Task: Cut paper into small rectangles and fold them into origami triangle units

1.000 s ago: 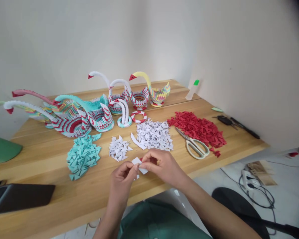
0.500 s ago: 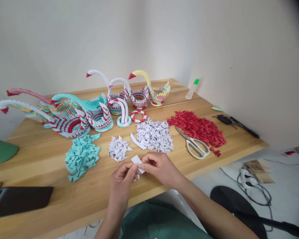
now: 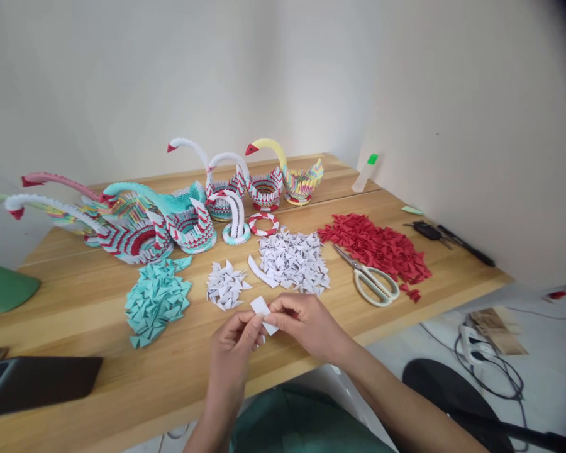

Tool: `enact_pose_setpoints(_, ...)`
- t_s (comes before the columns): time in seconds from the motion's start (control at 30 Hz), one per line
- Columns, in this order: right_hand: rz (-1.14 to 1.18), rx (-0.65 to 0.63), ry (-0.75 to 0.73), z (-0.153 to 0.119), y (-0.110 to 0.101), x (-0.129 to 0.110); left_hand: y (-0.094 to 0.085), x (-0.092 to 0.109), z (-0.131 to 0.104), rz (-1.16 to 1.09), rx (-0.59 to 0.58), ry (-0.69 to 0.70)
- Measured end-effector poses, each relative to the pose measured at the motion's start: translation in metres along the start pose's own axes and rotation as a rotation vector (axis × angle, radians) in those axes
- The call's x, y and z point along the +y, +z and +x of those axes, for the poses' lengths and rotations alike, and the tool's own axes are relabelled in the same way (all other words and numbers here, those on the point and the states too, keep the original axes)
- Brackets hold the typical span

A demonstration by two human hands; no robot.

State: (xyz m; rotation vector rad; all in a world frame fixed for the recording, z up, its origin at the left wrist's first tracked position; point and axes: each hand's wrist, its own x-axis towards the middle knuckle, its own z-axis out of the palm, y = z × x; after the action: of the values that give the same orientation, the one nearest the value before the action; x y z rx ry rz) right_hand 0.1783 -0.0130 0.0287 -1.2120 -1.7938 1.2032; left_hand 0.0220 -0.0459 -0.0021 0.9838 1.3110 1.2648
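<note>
A small white paper strip (image 3: 260, 306) is pinched between my two hands near the table's front edge. My left hand (image 3: 238, 333) grips its left side with thumb and fingers, and my right hand (image 3: 302, 321) closes on the right side. Part of the paper is hidden behind the fingertips. Just beyond lie a small pile of folded white paper triangles (image 3: 226, 285), a larger white pile (image 3: 295, 259) and a curved white chain of pieces (image 3: 260, 273). To the left is a heap of teal triangles (image 3: 157, 299).
Red triangles (image 3: 377, 245) and scissors (image 3: 375, 283) lie to the right. Several paper swans (image 3: 139, 242) stand at the back left, near a red-and-white ring (image 3: 264, 224). A dark device (image 3: 42, 384) and a green object (image 3: 7, 287) sit at the left; keys (image 3: 428, 231) lie far right.
The camera view has shifted slightly. The white paper looks narrower and a little more tilted between my fingers; both hands keep their pinch on it.
</note>
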Motion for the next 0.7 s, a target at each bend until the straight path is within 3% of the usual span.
enact_pose_setpoints(0.47, 0.043, -0.044, 0.030, -0.0003, -0.0002, -0.0022, -0.0020, -0.0009, -0.0040, 0.004, -0.014, 0.078)
enact_pose_setpoints(0.7, 0.005, -0.055, 0.024, -0.0008, 0.0028, -0.0052, -0.0073, 0.0033, 0.0035, -0.081, 0.034, 0.101)
